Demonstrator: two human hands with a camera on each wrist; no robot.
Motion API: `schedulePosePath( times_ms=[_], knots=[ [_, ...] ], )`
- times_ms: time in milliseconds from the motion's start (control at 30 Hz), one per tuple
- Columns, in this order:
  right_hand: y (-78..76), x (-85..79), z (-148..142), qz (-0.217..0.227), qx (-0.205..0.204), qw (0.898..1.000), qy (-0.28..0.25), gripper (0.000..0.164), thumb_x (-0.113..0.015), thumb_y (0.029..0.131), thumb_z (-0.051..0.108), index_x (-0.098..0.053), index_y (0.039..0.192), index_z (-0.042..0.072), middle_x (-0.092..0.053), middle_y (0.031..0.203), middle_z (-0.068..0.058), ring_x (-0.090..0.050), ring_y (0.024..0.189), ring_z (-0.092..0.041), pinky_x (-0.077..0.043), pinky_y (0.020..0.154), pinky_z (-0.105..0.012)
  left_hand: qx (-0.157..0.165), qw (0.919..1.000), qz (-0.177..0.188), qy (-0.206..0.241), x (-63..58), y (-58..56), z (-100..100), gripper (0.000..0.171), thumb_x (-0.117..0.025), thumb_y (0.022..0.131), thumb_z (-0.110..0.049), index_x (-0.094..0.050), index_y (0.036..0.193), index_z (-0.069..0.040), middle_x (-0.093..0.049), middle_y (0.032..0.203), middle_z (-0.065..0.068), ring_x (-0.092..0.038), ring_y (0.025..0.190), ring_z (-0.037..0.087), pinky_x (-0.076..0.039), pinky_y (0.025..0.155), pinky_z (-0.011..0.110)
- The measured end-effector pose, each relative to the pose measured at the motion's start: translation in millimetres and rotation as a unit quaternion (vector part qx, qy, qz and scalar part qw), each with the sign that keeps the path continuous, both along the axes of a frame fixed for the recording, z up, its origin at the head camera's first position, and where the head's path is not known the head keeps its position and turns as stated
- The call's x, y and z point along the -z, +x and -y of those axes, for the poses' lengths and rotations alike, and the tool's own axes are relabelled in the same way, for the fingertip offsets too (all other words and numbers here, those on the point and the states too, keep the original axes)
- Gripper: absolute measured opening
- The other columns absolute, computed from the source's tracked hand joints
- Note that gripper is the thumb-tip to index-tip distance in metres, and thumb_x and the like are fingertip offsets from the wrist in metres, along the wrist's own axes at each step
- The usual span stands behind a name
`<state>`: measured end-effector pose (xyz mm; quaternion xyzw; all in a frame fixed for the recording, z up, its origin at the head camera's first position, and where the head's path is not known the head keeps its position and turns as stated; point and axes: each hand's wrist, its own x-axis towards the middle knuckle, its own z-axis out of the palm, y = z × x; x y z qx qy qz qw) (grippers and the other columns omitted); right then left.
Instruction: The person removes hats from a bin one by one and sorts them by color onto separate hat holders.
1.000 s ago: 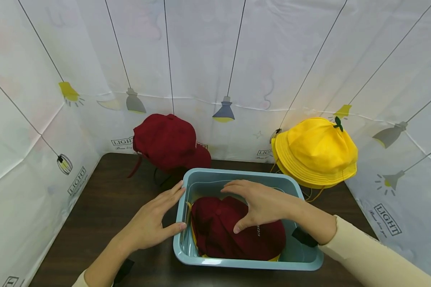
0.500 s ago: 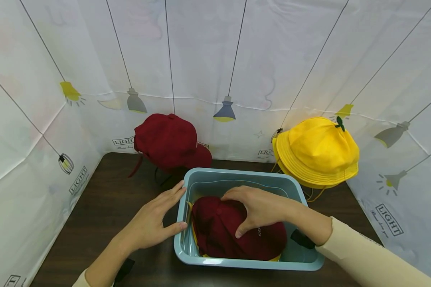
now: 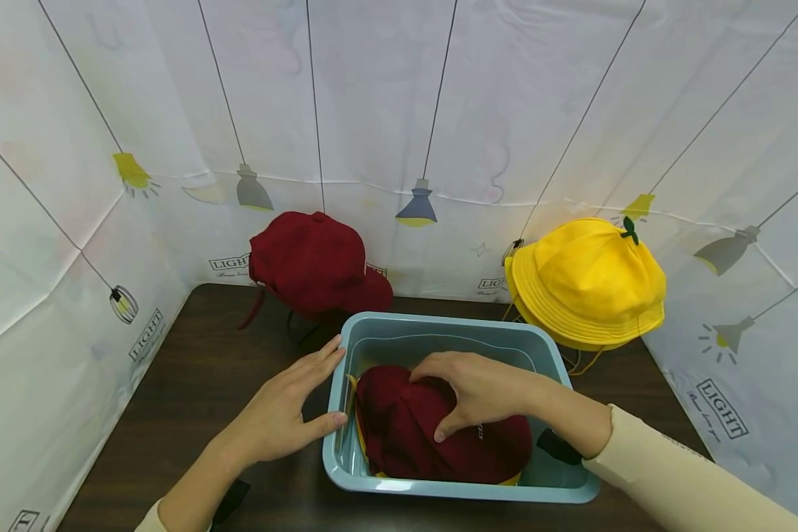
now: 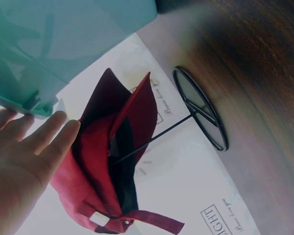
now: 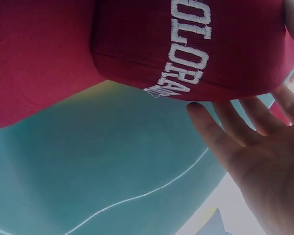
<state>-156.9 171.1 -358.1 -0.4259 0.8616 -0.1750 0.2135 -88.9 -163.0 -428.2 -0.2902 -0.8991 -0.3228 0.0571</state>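
Observation:
A dark red baseball cap (image 3: 412,443) with white embroidered letters lies in the light blue plastic bin (image 3: 572,484), with yellow edges showing under it. My right hand (image 3: 482,384) reaches down over its crown, fingers bent on the far side and thumb on the near side. In the right wrist view the fingertips meet the cap's (image 5: 137,44) edge beside the lettering. My left hand (image 3: 279,414) is at the bin's left end, fingers spread and fairly straight, fingertips and thumb at the rim. In the left wrist view the fingers reach the bin's (image 4: 88,34) edge.
Behind the bin at left, another dark red cap (image 3: 309,262) sits on a thin black stand (image 4: 201,110). A yellow bucket hat (image 3: 585,284) with a green sprout stands at back right. White printed cloth (image 3: 372,96) borders the dark wooden table (image 3: 173,399).
My right hand has lowered onto the cap in the bin, its fingers closing about the crown. My left hand stays at the bin's left rim.

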Motion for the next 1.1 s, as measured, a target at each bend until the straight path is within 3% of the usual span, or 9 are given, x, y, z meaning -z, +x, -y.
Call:
schedulePosePath(
  times_ms=[567,1100],
  knots=[
    [-2.5,4.0,-3.2,-0.042,-0.036,0.996,-0.069,0.038,-0.084,0.091,0.019,-0.070,0.127,0.017,-0.072,0.121,0.009,-0.065,0.104,-0.009,-0.056,0.097,-0.032,-0.001,1.0000,-0.001,0.001,1.2,0.7,0.3,0.083,-0.066,0.099,-0.052,-0.031,0.166,-0.017,-0.022,0.174,-0.003,-0.034,0.154,0.025,-0.041,0.114,0.062],
    [-3.4,9.1,-7.6,-0.096,-0.056,0.985,-0.132,0.025,-0.080,0.094,0.011,-0.077,0.119,0.016,-0.074,0.106,0.009,-0.065,0.089,-0.007,-0.059,0.082,-0.028,-0.002,1.0000,0.003,0.002,0.9,0.5,-0.2,0.084,-0.066,0.099,-0.053,-0.031,0.166,-0.018,-0.022,0.174,-0.004,-0.035,0.154,0.025,-0.041,0.113,0.063]
  ],
)
